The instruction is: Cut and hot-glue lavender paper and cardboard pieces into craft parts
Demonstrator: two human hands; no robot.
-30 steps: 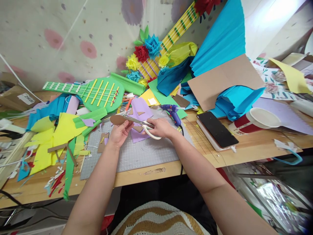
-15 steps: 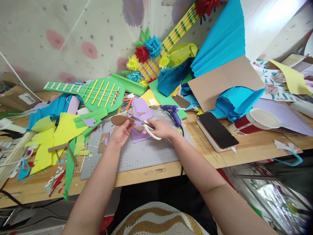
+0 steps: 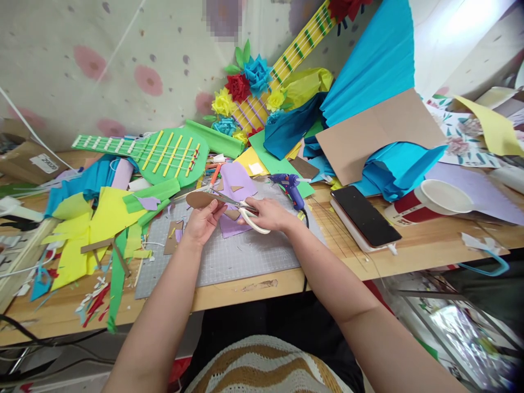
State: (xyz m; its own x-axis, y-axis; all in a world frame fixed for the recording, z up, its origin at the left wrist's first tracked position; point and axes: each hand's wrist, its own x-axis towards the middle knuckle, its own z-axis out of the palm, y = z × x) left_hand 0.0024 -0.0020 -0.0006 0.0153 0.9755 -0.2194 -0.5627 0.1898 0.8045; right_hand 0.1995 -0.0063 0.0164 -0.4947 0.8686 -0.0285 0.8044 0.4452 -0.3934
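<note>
My left hand (image 3: 203,222) pinches a rounded piece of brown cardboard (image 3: 198,199) above the cutting mat. In my right hand (image 3: 268,214) are white-handled scissors (image 3: 257,222), with my fingers in the loops. Their blades point left and lie at the cardboard's edge, near my left fingertips; whether they are cutting into it I cannot tell. Beneath both hands a sheet of purple paper (image 3: 235,177) lies on the grey cutting mat (image 3: 245,261), with small cardboard scraps on it. A blue glue gun (image 3: 290,188) rests just beyond my right hand.
A green paper guitar (image 3: 167,155) lies at back left, and a yellow flowered one (image 3: 282,71) leans on the wall. Yellow paper scraps (image 3: 77,240) cover the left side. On the right are a phone (image 3: 364,215), a paper cup (image 3: 428,202) and a large cardboard sheet (image 3: 376,134).
The view has shifted very slightly. Both hands, the scissors and the cardboard keep nearly the same position.
</note>
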